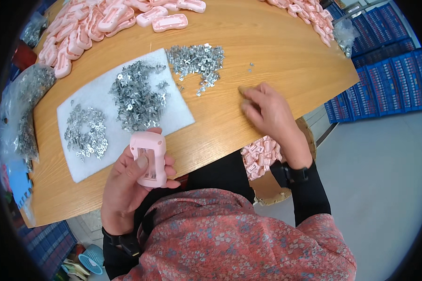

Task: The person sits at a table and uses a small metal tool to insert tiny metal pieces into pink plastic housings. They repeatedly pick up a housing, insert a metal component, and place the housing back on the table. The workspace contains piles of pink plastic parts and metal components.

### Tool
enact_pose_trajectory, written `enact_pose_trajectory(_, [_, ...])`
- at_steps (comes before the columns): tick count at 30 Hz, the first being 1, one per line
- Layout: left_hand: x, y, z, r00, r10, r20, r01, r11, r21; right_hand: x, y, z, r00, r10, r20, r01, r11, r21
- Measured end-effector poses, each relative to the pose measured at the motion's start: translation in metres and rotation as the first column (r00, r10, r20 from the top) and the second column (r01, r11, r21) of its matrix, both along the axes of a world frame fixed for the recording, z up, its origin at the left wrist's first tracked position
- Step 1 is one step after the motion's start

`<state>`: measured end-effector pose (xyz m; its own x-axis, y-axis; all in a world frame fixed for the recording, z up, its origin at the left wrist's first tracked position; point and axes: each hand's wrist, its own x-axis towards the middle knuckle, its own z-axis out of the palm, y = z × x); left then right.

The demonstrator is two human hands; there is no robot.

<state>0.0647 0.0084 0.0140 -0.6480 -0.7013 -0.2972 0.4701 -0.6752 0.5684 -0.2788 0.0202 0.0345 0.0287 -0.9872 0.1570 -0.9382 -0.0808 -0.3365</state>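
From my end, the wooden counter (276, 51) is the largest thing I see. On it lies a white pad (180, 114), which I take to be there to keep loose parts from sliding. At the counter's far left sits a heap of pink casings (94, 23), probably pushed back out of the arms' way.

My right grip (272, 110) is over the counter, fingers curled, thumb near the forefinger; whether anything small is pinched there, I cannot tell. My left grip (126, 180) is closed around one pink casing (159, 161), held near the pad's lower edge: thumb pressed on the open recess, fingertips showing past the right side. I judge that the recess is turned up to stay in view.

Smaller still, the middle pile (138, 96) and left pile (86, 133) of metal pieces lie on the pad, seemingly kept apart by kind; the right pile (197, 63) rests on wood. Lastly, tiny metal bits (251, 67) lie beyond my right grip.
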Motion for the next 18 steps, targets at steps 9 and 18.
enact_pose_trajectory(9, [-0.030, 0.000, 0.007, 0.993, -0.094, 0.073, 0.090, 0.995, 0.052, 0.015, 0.087, -0.031, 0.980, 0.199, -0.029, -0.200, 0.956, -0.213])
enact_pose_trajectory(18, [-0.083, 0.005, 0.014, 0.917, -0.307, 0.253, 0.305, 0.951, 0.051, 0.044, 0.072, -0.021, 0.940, 0.223, 0.258, -0.094, 0.897, -0.433])
